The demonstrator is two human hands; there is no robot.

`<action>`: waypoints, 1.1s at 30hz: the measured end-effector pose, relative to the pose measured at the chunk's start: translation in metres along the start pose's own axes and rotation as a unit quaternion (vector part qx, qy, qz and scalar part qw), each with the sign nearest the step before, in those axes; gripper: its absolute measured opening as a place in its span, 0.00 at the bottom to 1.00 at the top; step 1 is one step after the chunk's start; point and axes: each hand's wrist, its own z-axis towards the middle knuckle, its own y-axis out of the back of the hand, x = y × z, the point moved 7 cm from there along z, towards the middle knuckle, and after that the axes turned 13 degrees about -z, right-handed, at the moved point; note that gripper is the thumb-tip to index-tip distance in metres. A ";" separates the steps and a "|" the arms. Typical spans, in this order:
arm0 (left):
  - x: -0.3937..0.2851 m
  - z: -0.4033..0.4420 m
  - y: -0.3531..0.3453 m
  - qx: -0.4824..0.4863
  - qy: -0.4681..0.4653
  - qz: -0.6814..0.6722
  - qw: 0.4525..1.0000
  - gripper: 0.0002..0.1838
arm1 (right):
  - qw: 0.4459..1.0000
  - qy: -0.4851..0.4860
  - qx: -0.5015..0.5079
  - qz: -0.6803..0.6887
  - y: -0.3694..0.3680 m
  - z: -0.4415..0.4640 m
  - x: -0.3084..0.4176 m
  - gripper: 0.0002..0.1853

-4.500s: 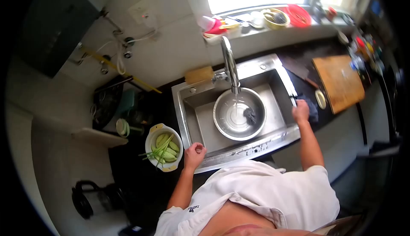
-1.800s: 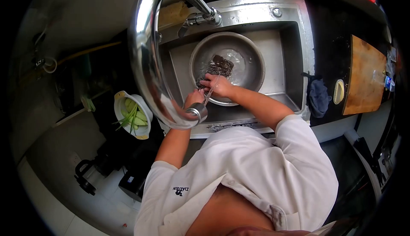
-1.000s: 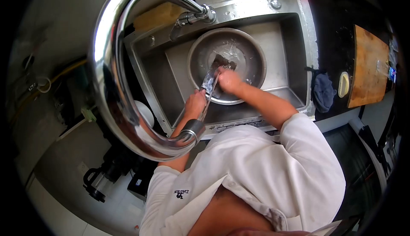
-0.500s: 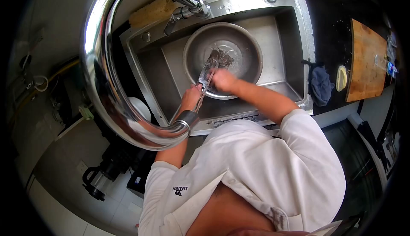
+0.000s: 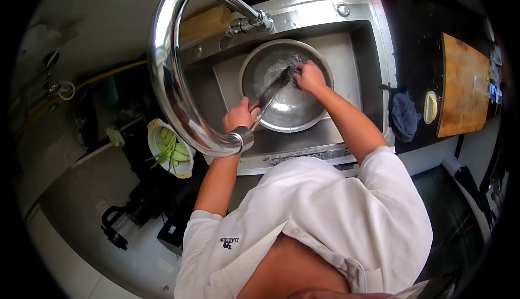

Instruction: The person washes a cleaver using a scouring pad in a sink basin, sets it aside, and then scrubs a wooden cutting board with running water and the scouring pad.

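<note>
My left hand is closed around the near end of a dark, wet blade, seemingly a cleaver, which slants over a round metal bowl. At the blade's far end, my right hand presses a dark wiry scourer, partly hidden under the fingers. Some water lies in the bowl, which stands in the steel sink. From the chrome faucet, arching over at the left, a thin stream falls beside my left hand onto the blade.
Left of the sink is a white bowl of green vegetables. A yellow block sits behind the sink. On the right are a dark blue cloth, a pale oval object and a wooden cutting board.
My hands have left the sink rim and come together over the bowl, with the blade and scourer in them. Since half a second ago, my right hand has moved up and right, away from my left.
</note>
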 end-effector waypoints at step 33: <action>0.022 -0.003 -0.084 0.184 0.047 0.072 0.979 0.16 | 0.937 0.263 -0.211 0.093 -0.076 -0.019 0.054 0.17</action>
